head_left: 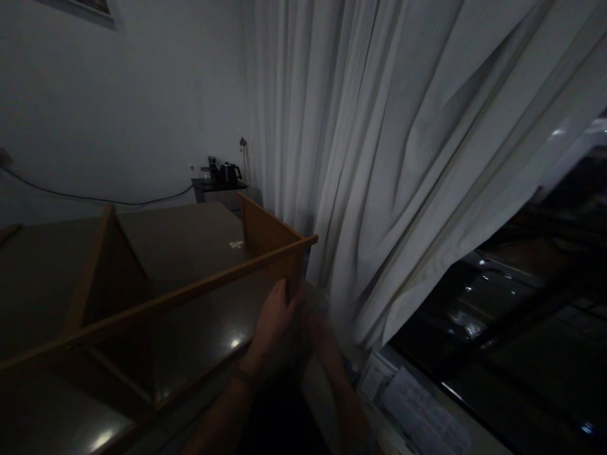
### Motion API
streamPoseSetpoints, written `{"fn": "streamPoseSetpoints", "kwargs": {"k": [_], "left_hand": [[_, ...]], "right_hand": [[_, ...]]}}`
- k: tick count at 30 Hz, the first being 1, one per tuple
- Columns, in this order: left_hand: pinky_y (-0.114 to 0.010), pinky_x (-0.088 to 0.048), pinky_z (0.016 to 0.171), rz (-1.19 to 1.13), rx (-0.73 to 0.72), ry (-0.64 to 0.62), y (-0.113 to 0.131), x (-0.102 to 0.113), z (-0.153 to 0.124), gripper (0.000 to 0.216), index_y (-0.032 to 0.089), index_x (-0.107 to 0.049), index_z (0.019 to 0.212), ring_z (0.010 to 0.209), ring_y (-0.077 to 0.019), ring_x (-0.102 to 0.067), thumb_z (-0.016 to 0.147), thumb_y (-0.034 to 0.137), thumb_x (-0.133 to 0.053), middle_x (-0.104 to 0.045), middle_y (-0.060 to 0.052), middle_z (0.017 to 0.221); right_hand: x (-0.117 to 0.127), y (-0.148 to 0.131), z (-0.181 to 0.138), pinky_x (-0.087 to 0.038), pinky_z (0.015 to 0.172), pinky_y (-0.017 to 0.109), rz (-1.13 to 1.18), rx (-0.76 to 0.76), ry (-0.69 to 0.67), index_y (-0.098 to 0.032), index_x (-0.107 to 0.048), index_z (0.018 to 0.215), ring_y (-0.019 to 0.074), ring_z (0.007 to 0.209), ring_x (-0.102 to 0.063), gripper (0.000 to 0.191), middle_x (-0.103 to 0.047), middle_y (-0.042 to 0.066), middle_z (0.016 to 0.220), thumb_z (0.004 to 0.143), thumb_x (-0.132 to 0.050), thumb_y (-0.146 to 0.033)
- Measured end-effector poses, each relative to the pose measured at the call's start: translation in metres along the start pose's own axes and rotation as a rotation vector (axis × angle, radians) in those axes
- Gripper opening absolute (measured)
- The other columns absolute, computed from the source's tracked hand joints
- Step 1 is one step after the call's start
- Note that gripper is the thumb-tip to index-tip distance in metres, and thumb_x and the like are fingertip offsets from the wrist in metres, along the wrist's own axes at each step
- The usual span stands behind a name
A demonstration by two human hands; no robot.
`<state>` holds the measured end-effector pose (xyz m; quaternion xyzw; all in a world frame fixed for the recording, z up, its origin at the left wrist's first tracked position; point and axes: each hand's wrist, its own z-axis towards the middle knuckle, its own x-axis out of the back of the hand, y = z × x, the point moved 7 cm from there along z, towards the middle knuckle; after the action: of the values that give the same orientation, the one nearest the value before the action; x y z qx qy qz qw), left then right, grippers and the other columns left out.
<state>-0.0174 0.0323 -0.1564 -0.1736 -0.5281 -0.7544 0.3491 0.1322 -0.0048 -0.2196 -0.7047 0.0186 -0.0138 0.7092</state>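
Note:
A brown wooden shelf frame with upright dividers lies across a large grey glossy table. At its right end, my left hand grips the lower part of the end panel, with the fingertips partly in shadow. Just to the right, my right hand is smeared by motion close to the same corner. Its fingers cannot be made out, nor whether it touches the panel or holds anything.
Long white curtains hang close on the right. Below them, papers lie on a ledge beside dark glass. A black kettle stands on a small cabinet at the back. A cable runs along the wall.

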Motion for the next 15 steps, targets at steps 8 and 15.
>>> {"fn": "streamPoseSetpoints", "kwargs": {"k": [8, 15], "left_hand": [[-0.041, -0.046, 0.099, -0.010, -0.009, -0.013, 0.003, 0.002, 0.000, 0.054, 0.012, -0.049, 0.127, 0.118, -0.0278, -0.056, 0.091, 0.052, -0.044, -0.058, -0.017, 0.127], [-0.040, -0.047, 0.096, -0.008, -0.004, -0.021, 0.006, 0.005, -0.001, 0.053, 0.013, -0.049, 0.125, 0.115, -0.0276, -0.058, 0.092, 0.053, -0.043, -0.058, -0.017, 0.126]], "right_hand": [[0.000, -0.022, -0.013, -0.049, 0.082, 0.030, -0.540, 0.376, 0.120, -0.018, -0.066, 0.104, 0.0205, 0.090, -0.066, 0.037, -0.071, 0.011, 0.100, 0.095, -0.037, -0.038], [0.004, -0.025, -0.013, -0.051, 0.084, 0.031, -0.324, 0.342, 0.155, -0.018, -0.061, 0.117, 0.0204, 0.096, -0.068, 0.040, -0.069, 0.011, 0.111, 0.092, -0.045, -0.044]]}}
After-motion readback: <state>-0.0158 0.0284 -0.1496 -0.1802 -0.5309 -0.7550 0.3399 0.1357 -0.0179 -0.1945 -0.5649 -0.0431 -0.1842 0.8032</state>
